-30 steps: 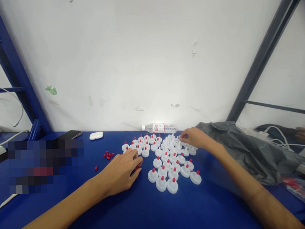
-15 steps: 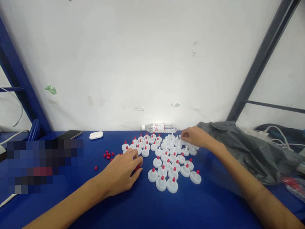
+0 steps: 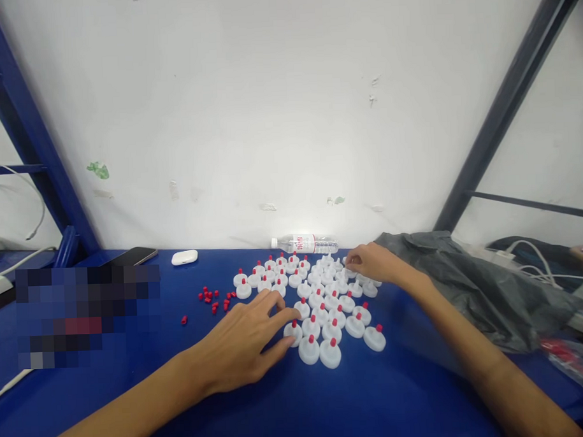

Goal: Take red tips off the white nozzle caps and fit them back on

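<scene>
A person's two bare hands work over a blue bench (image 3: 336, 408) set against a white wall (image 3: 278, 117). Round white lids (image 3: 330, 355) stand in a crowd at the middle of the bench, many topped with small red tips; toward the back right, others show bare white spouts. The left hand (image 3: 248, 335) reaches in from the left at the front of the crowd. Its thumb and forefinger are parted, one on either side of a red-tipped lid; I cannot tell whether they touch it, and I see nothing gripped. The right hand (image 3: 372, 261) is at the back right edge, its fingers bent and close together beside the bare lids; whether they hold one is hidden. Loose red caps (image 3: 226, 305) lie scattered left of the lids, one apart from the rest.

Behind the lids, a clear bottle (image 3: 304, 243) with a white cap lies on its side; I cannot tell whether it holds liquid. A white earbud case (image 3: 184, 256) lies shut near a phone (image 3: 135, 256). On the right, a crumpled grey bag (image 3: 470, 282) conceals any contents, while a clear bag (image 3: 571, 362) at the edge shows red pieces inside.
</scene>
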`<state>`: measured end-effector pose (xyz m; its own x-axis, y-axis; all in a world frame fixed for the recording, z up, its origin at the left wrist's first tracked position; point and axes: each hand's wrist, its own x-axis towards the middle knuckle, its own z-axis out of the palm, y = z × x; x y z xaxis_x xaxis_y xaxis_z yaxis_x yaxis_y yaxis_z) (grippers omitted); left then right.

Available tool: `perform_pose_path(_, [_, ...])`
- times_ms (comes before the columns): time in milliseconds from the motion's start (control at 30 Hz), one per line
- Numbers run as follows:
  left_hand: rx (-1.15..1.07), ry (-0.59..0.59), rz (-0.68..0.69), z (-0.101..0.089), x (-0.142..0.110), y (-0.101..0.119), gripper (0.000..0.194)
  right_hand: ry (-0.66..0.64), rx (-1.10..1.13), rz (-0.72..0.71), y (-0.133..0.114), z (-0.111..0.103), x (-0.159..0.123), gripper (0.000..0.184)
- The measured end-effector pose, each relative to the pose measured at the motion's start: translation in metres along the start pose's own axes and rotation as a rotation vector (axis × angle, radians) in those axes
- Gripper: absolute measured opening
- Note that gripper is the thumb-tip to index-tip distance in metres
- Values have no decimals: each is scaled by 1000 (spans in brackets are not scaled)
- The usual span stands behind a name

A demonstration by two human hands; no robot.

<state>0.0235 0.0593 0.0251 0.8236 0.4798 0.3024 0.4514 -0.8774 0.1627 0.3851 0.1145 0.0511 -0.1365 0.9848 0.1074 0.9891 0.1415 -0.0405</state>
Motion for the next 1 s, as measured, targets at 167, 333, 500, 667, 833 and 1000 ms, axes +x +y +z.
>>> perform_pose_path(167, [37,-28,16,2,2,-1,23,-7,7,-13,0,1,1,19])
perform_pose_path(333, [69,-57,14,1,4,-5,15,-15,26,-12,1,1,0,19])
perform_pose_path(500, [5,-53,-1,-2,3,-6,13,-22,52,-25,0,-2,-1,21])
perform_pose_path(667, [-18,-14,-25,-2,1,-7,11,-26,59,-35,-2,0,-3,22])
perform_pose_path(833, [-20,50,-48,-1,0,-8,11,29,11,-11,-3,-1,-4,18])
perform_pose_path(1000, [-10,181,-20,3,0,-12,15,228,7,-19,-26,-19,-11,35])
